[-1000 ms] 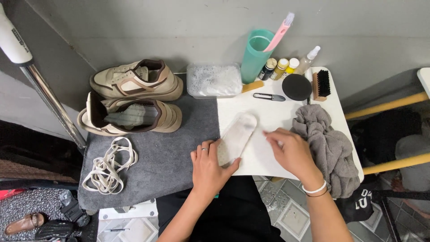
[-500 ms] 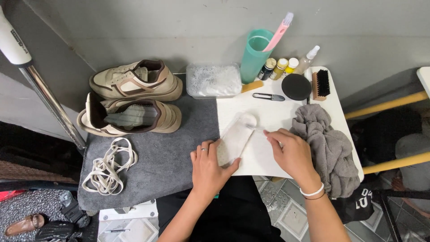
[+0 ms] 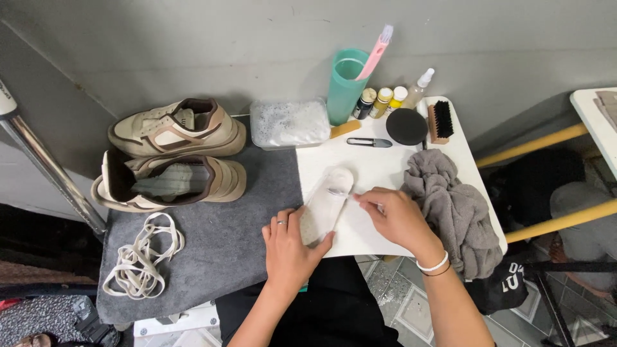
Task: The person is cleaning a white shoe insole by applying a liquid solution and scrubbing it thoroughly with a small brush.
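Observation:
A pale shoe insole (image 3: pixel 326 204) lies lengthwise on the white table top (image 3: pixel 379 164). My left hand (image 3: pixel 290 247) presses down on its near end, fingers spread. My right hand (image 3: pixel 395 215) pinches a small metal spoon (image 3: pixel 339 191) whose bowl rests on the insole's middle. Two beige-and-brown sneakers (image 3: pixel 173 154) without laces stand on the grey felt mat (image 3: pixel 212 257) to the left. A heap of white laces (image 3: pixel 141 257) lies on the mat's near left corner.
A clear tub of white powder (image 3: pixel 288 122), a teal cup with a pink toothbrush (image 3: pixel 347 80), small bottles (image 3: pixel 382 99), a round black lid (image 3: pixel 406 125), a brush (image 3: pixel 440 121) and clippers (image 3: pixel 369 142) line the back. A grey rag (image 3: pixel 453 209) lies at right. A metal pole (image 3: pixel 45 167) stands left.
My right hand has drawn slightly toward the insole's middle with the spoon. My left hand stays on the insole's near end.

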